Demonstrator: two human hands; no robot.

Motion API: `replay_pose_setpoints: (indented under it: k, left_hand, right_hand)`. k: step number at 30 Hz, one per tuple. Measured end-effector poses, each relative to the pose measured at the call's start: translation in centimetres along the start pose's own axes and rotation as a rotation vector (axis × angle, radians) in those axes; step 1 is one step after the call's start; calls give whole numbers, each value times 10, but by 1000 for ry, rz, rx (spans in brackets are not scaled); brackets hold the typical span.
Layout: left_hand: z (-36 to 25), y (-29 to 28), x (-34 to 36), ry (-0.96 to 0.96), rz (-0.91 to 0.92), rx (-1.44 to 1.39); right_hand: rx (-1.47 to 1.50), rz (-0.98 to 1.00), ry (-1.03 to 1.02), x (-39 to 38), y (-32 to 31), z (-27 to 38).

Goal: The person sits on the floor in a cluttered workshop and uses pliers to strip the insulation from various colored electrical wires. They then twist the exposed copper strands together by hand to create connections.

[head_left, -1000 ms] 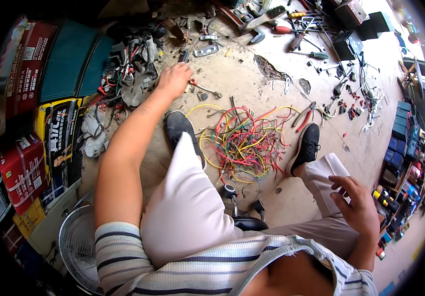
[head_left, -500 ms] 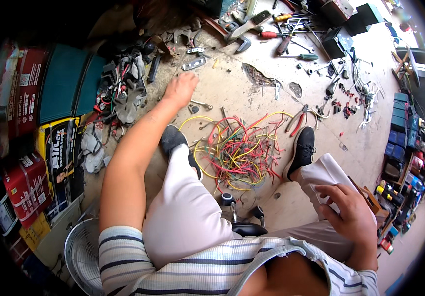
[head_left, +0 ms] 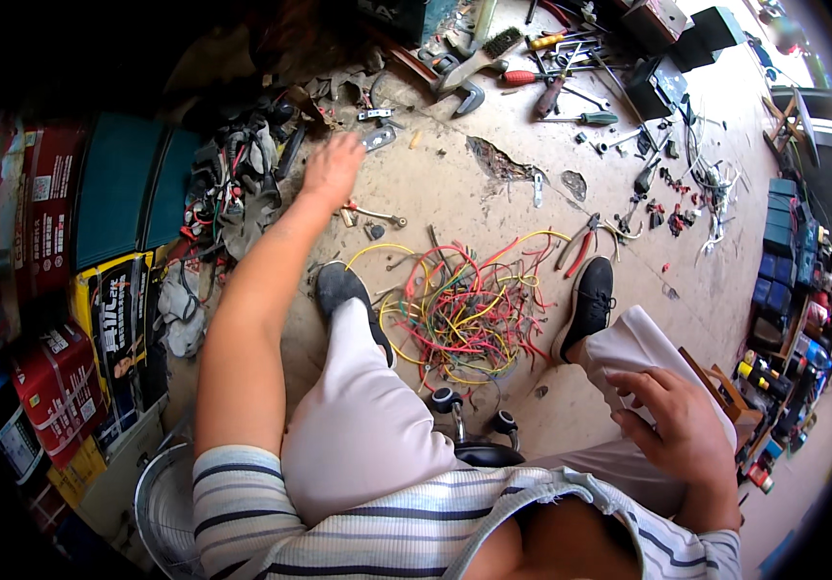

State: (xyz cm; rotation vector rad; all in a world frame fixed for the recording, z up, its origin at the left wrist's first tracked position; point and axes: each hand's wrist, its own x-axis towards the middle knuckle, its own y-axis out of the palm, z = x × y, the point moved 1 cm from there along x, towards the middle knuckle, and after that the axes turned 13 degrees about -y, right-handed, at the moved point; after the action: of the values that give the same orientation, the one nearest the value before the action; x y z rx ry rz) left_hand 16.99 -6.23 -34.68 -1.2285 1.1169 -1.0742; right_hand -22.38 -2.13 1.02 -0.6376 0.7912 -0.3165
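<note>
Metal plate (head_left: 378, 139) toward the floor's (head_left: 440, 188) far left edge, beside the left hand (head_left: 332, 170), grip hidden; probably stiff, light, best pinched by its long edges. Right hand (head_left: 679, 418) well apart, loosely curled, empty.

Pale concrete floor (head_left: 512, 126): bright, washed out toward the upper right, where light enters.
Upper left: deep shadow, detail lost.
Tall teal panels (head_left: 116, 184): dim.
Tangled red and yellow wires (head_left: 469, 314): fairly crisp.
Bare left hand (head_left: 331, 169): slightly soft.
Rim: black fisheye vignette, edges bending.
</note>
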Motion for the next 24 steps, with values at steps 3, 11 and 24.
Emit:
replay_pose_setpoints:
  k: [3, 11, 24]
  left_hand:
    - [-31, 3, 11, 170, 18, -126]
    - [29, 41, 57, -476, 147, -58]
    - [-42, -88, -24, 57, 361, -292]
  right_hand:
    - [13, -38, -32, 2, -3, -1]
    - [-39, -39, -171, 3, -10, -3]
    - [-130, -50, -373, -61, 20, 2]
